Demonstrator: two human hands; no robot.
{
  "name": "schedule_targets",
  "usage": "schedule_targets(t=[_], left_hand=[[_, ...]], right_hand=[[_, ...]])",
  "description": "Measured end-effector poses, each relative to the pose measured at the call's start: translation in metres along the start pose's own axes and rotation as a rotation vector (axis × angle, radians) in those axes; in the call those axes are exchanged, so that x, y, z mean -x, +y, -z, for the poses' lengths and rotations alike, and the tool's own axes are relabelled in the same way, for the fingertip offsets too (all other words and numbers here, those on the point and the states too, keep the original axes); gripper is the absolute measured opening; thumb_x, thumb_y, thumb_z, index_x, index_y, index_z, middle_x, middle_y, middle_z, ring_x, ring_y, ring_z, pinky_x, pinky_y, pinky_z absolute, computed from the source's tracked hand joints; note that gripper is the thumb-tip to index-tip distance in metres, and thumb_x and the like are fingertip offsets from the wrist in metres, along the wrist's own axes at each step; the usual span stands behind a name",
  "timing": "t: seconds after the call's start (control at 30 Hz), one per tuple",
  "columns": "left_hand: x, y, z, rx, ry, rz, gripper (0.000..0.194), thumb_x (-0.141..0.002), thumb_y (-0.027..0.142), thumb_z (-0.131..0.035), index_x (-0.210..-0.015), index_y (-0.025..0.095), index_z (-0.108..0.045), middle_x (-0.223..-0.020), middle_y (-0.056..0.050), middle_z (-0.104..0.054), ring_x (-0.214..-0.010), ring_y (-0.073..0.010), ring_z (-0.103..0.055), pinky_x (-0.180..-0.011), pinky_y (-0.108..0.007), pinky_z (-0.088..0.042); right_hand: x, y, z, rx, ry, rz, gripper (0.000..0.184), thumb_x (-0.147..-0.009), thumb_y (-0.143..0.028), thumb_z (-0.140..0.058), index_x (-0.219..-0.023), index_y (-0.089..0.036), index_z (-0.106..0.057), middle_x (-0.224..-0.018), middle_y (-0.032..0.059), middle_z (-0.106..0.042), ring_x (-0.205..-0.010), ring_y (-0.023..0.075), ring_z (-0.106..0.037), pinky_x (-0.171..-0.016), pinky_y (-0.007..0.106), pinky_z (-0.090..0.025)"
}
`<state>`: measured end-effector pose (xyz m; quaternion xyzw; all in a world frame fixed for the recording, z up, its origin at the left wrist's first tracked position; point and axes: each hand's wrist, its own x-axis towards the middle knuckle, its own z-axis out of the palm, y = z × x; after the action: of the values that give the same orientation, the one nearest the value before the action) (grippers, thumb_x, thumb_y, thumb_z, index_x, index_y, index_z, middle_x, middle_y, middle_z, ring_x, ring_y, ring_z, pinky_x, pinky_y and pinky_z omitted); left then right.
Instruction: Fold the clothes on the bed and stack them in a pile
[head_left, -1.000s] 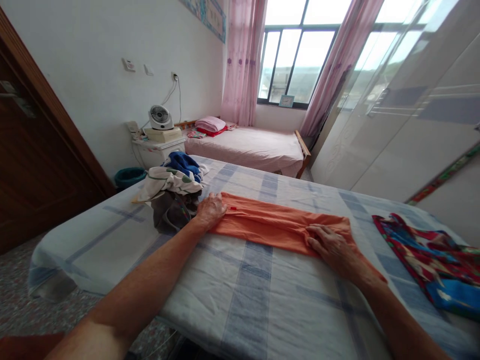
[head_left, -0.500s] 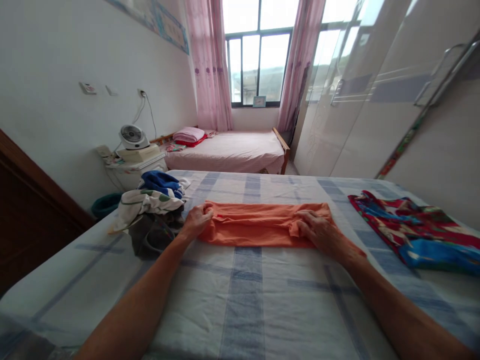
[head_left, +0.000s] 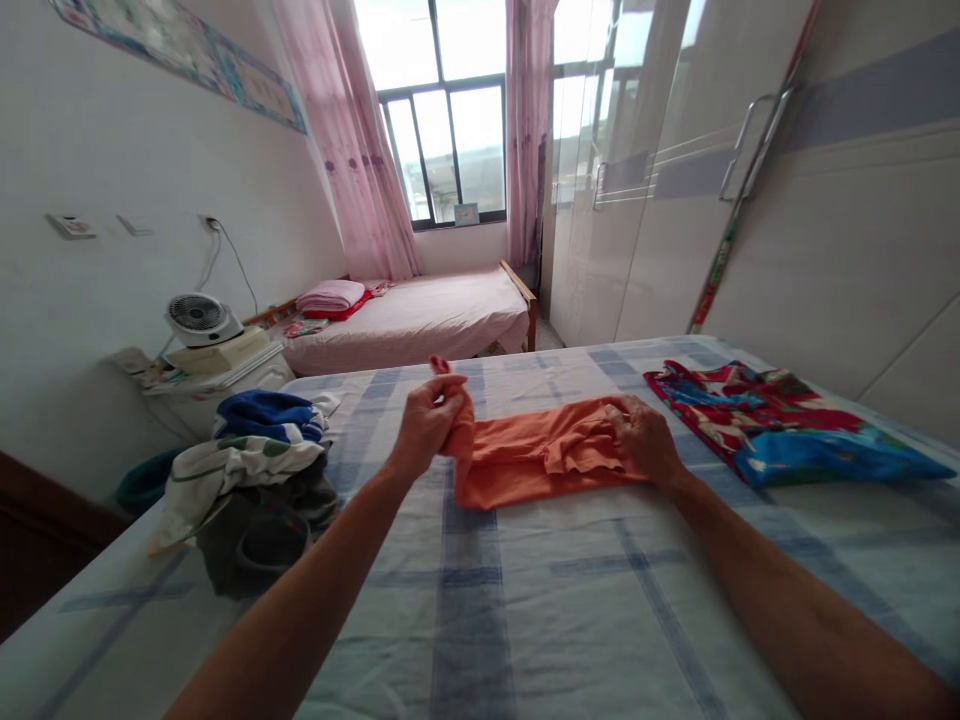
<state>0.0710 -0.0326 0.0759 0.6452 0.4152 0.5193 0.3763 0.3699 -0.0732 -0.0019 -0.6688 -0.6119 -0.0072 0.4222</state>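
Note:
A folded orange garment (head_left: 510, 482) lies as a strip across the bed in front of me. My left hand (head_left: 427, 425) pinches its left end and holds it raised, bent up off the sheet. A small red bit of cloth sticks up above those fingertips. At the opposite end, my right hand (head_left: 643, 438) has its fingers curled on the cloth, next to a bunched, wrinkled layer. The exact kind of garment cannot be made out from this folded shape.
Left of the garment sits a pile of clothes (head_left: 247, 470) in blue, white and dark grey. On the right lies a red and blue patterned cloth (head_left: 795, 425). Both rest on the checked bedsheet (head_left: 465, 640). Behind stand a pink-covered bed (head_left: 442, 310) and a cabinet with a fan (head_left: 201, 318).
My left hand has lifted the garment's left end and brought it inward to the right, so the flat strip is shorter. The right hand stays at its end. The view has turned right.

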Motion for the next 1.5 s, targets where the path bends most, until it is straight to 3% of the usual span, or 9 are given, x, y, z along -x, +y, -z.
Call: schedule_targets(t=[0.17, 0.27, 0.47, 0.63, 0.83, 1.0, 1.17, 1.3, 1.5], left_hand=[[-0.015, 0.024, -0.087, -0.032, -0.316, -0.223, 0.037, -0.080, 0.020, -0.052, -0.116, 0.015, -0.060, -0.098, -0.005, -0.066, -0.077, -0.0125, -0.062, -0.071, -0.023, -0.050], [-0.005, 0.014, -0.104, -0.136, -0.415, -0.355, 0.043, -0.084, 0.027, -0.052, -0.126, 0.019, -0.051, -0.114, -0.008, -0.060, -0.088, -0.0152, -0.061, -0.077, -0.027, -0.051], [0.022, -0.042, -0.072, -0.502, -0.294, -0.298, 0.033, -0.086, 0.023, -0.049, -0.116, 0.014, -0.058, -0.118, -0.012, -0.056, -0.109, -0.0223, -0.055, -0.097, -0.037, -0.043], [0.036, -0.069, -0.057, -0.581, -0.218, -0.280, 0.033, -0.088, 0.027, -0.048, -0.117, 0.016, -0.057, -0.129, -0.012, -0.050, -0.119, -0.0230, -0.048, -0.103, -0.039, -0.038], [0.040, -0.070, -0.066, -0.630, -0.240, -0.391, 0.038, -0.090, 0.033, -0.045, -0.124, 0.019, -0.053, -0.141, -0.010, -0.041, -0.133, -0.0242, -0.033, -0.109, -0.043, -0.030], [0.047, -0.071, -0.072, -0.725, -0.426, -0.388, 0.044, -0.087, 0.041, -0.048, -0.130, 0.029, -0.047, -0.145, -0.005, -0.037, -0.136, -0.0263, -0.027, -0.108, -0.049, -0.028], [0.049, -0.069, -0.075, -0.780, -0.450, -0.367, 0.048, -0.083, 0.046, -0.052, -0.129, 0.033, -0.047, -0.144, -0.003, -0.038, -0.135, -0.0287, -0.027, -0.107, -0.052, -0.028], [0.051, -0.070, -0.077, -0.789, -0.415, -0.365, 0.052, -0.080, 0.047, -0.056, -0.129, 0.033, -0.046, -0.144, -0.003, -0.037, -0.135, -0.0311, -0.026, -0.107, -0.053, -0.027], [0.054, -0.071, -0.075, -0.654, -0.343, -0.258, 0.050, -0.080, 0.041, -0.057, -0.128, 0.029, -0.049, -0.146, -0.008, -0.032, -0.135, -0.0316, -0.027, -0.109, -0.050, -0.025]], right_hand=[[-0.002, 0.006, 0.006, -0.082, -0.014, -0.151, 0.035, -0.085, -0.035, -0.037, -0.099, -0.017, -0.064, -0.096, 0.0088, -0.068, -0.088, 0.0213, -0.062, -0.082, 0.033, -0.045], [-0.002, 0.008, 0.006, -0.112, -0.064, -0.158, 0.038, -0.088, -0.038, -0.034, -0.098, -0.019, -0.065, -0.097, 0.0077, -0.069, -0.092, 0.0209, -0.062, -0.083, 0.031, -0.044], [-0.005, 0.019, 0.008, -0.206, -0.227, -0.215, 0.037, -0.086, -0.045, -0.039, -0.100, -0.020, -0.064, -0.096, 0.0055, -0.069, -0.090, 0.0201, -0.063, -0.079, 0.030, -0.047], [-0.002, 0.013, 0.007, -0.087, -0.235, -0.161, 0.038, -0.075, -0.028, -0.055, -0.112, -0.020, -0.058, -0.102, 0.0067, -0.068, -0.090, 0.0200, -0.063, -0.081, 0.031, -0.046], [-0.008, 0.004, 0.006, 0.003, 0.041, -0.049, 0.041, -0.078, -0.021, -0.046, -0.117, -0.017, -0.054, -0.094, 0.0074, -0.066, -0.082, 0.0196, -0.062, -0.079, 0.034, -0.048], [-0.008, 0.020, 0.007, 0.228, -0.021, -0.003, 0.039, -0.079, -0.020, -0.044, -0.116, -0.013, -0.054, -0.100, 0.0128, -0.065, -0.091, 0.0246, -0.062, -0.082, 0.037, -0.048], [0.004, -0.016, -0.001, 0.390, 0.041, 0.240, 0.045, -0.088, -0.032, -0.038, -0.129, -0.013, -0.046, -0.127, 0.0153, -0.054, -0.118, 0.0279, -0.049, -0.095, 0.044, -0.041], [0.019, -0.030, -0.024, 0.387, -0.147, 0.430, 0.047, -0.090, -0.040, -0.035, -0.132, -0.020, -0.046, -0.139, 0.0098, -0.046, -0.131, 0.0257, -0.036, -0.104, 0.046, -0.032], [0.010, 0.032, -0.029, 0.444, -0.334, 0.368, 0.044, -0.088, -0.035, -0.031, -0.119, -0.021, -0.059, -0.131, 0.0099, -0.054, -0.126, 0.0242, -0.043, -0.104, 0.045, -0.033]])
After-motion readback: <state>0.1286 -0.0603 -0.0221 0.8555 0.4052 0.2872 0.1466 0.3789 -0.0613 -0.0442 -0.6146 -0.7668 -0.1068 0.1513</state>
